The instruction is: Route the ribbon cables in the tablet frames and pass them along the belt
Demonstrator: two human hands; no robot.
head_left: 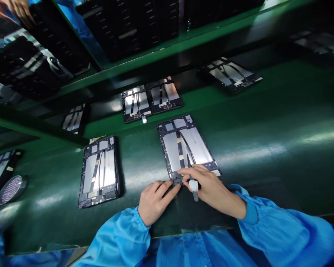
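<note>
Far left of the central tablet frame [183, 142], a co-worker's fingers [19, 9] in the top corner, and lower down, on the green table [267, 111], a round disc with a purple sheen [12, 190] beside a partly cut-off dark tablet frame [2, 172]. Nearer the central tablet frame, just to its left, a second frame [98, 172], lying apart from it, with silver panels and dark strips. Beyond and slightly left of the central tablet frame, a pair of frames [150, 100] side by side, almost touching, and a further frame [75, 118] on a darker strip. At the lower edge of the central tablet frame, the left hand [158, 202], fingers close together and laid on the frame's end, with no telling whether gripping or only pressing. Just beside it, the right hand [211, 189], curled narrowly around a white-capped applicator [194, 187], its clear tip pointing down toward the person and its upper end against the frame. Both wrists in pale blue sleeves [272, 222]. Well to the right of the central tablet frame and far up the table, one more frame [229, 76], angled.
</note>
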